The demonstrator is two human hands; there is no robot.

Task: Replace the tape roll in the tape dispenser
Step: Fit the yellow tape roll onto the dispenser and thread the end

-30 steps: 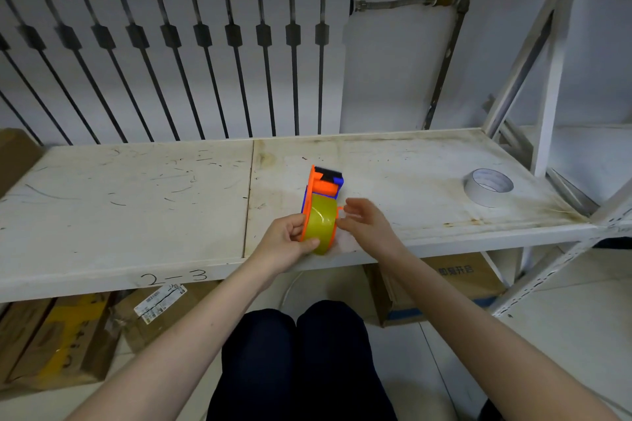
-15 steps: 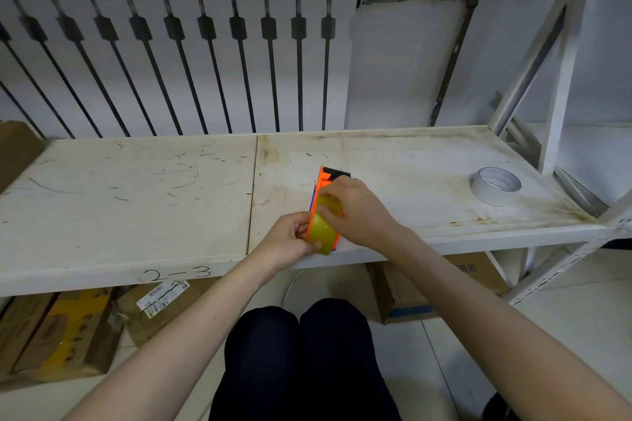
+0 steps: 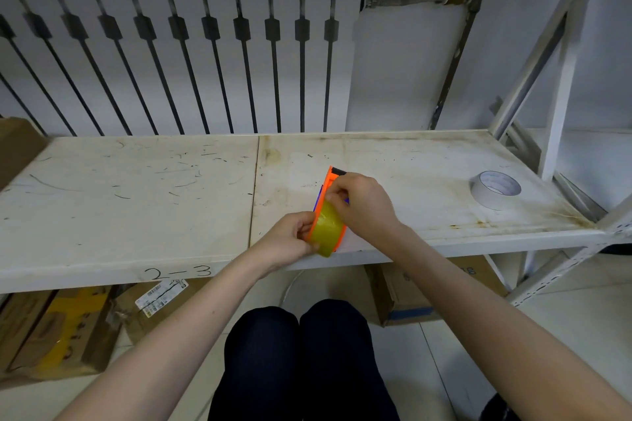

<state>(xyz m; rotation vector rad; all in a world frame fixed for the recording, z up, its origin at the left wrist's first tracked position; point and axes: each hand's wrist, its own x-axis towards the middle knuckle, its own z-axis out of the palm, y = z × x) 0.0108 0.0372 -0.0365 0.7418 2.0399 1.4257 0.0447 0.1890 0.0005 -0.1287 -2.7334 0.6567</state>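
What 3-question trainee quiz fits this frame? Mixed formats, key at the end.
1. True or false: the orange tape dispenser lies flat on the white shelf with no hand on it.
2. Multiple choice: where is the white tape roll? A) in the left hand B) on the shelf, to the person's right, apart from both hands C) on the floor beside the cardboard boxes
3. Fill in: the left hand grips the dispenser at the ____ tape roll, while the right hand works at its top.

Key: 1 false; 2 B; 3 yellow
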